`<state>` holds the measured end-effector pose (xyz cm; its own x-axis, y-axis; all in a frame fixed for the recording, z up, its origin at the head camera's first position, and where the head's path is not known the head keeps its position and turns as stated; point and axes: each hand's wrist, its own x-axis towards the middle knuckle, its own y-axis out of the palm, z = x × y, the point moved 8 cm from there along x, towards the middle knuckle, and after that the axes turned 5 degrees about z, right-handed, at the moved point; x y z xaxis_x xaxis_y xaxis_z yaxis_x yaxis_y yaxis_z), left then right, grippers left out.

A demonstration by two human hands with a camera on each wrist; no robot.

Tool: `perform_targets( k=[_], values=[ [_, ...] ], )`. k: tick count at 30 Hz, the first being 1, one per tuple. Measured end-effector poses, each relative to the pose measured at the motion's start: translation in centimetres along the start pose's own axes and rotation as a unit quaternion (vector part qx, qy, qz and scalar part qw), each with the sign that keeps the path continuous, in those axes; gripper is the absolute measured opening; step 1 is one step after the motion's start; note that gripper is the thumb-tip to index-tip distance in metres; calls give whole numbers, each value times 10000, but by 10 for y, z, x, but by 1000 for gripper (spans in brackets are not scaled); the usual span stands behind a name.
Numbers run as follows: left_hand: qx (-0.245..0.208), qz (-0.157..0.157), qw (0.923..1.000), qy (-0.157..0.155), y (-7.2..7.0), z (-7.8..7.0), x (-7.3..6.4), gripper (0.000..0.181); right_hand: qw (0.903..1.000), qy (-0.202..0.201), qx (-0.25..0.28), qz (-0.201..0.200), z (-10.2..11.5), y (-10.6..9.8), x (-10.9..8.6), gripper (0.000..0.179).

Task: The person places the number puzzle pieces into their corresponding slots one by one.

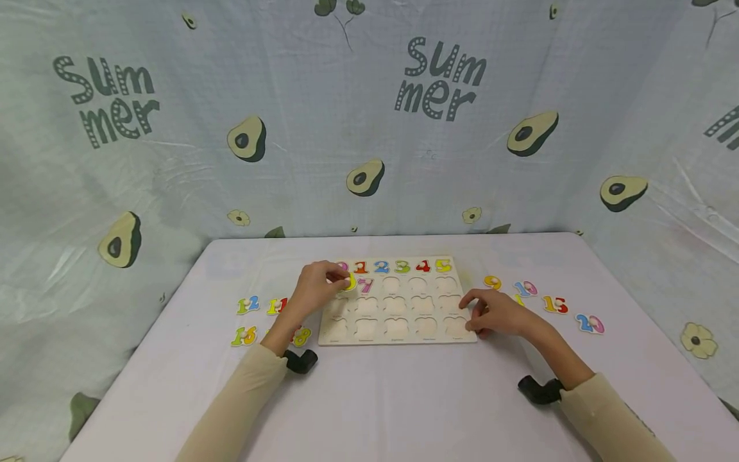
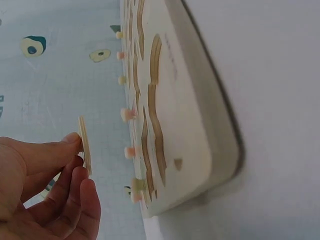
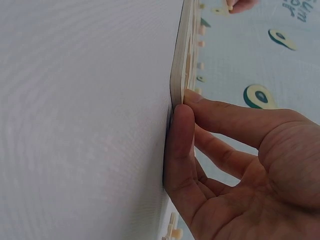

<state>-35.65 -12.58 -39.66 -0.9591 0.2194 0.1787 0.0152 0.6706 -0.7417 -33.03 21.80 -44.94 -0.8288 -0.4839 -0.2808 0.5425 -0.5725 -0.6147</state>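
A thin wooden number piece (image 2: 84, 145), yellow in the head view, is pinched between the thumb and fingers of my left hand (image 1: 321, 285). It is held over the upper left of a wooden number puzzle board (image 1: 381, 324), and the fingers partly hide its digit. At the board's right edge, my right hand (image 1: 498, 312) grips the near corner; the right wrist view has its thumb (image 3: 225, 112) along the rim. Numbers 1 to 5 sit in the board's top row, with a pink piece partly covered at the left. A pink 7 (image 1: 365, 285) lies in the second row.
Left of the board lie loose pieces, among them a 12 (image 1: 248, 305), an 11 (image 1: 277, 306) and a 16 (image 1: 244, 335). To the right are a 9 (image 1: 492, 282), a 10 (image 1: 525, 289), a 20 (image 1: 590, 324) and others. A printed cloth (image 1: 300, 115) hangs behind the table.
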Motion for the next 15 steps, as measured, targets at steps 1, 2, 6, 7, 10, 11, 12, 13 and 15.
perform_targets(
  k=[1, 2, 6, 7, 10, 11, 12, 13, 15],
  values=[
    [-41, 25, 10000, 1, 3, -1, 1, 15, 10000, 15, 1, -6, 0, 0, 0, 41],
    [-67, 47, 10000, 42, 5, -3, 2, 14, 10000, 24, -4, -11, -1, -1, 0, 41],
    [-141, 100, 9996, 232, 12, -11, 5, 10, 10000, 51, 6, -24, -2, -1, 1, 40],
    [-139, 99, 9994, 293, 14, -14, 7, 10, 10000, 47, 4, -23, -2, -1, 1, 40],
    [-123, 101, 9992, 380, 18, -20, 12, 10, 10000, 12, 14, -16, 0, -1, 0, 41],
    [-98, 115, 9991, 395, 20, -22, 13, 10, 10000, 7, 15, -18, 0, 0, 0, 41],
    [-87, 125, 9991, 390, 22, -24, 15, 10, 10000, -10, 12, -19, 1, 0, 0, 41],
    [-86, 142, 9991, 389, 23, -26, 17, 10, 10000, -8, 18, -28, 1, 0, -1, 40],
    [-86, 205, 9991, 370, 27, -29, 21, 10, 10000, -3, 28, -35, 1, 0, -1, 40]
  ],
)
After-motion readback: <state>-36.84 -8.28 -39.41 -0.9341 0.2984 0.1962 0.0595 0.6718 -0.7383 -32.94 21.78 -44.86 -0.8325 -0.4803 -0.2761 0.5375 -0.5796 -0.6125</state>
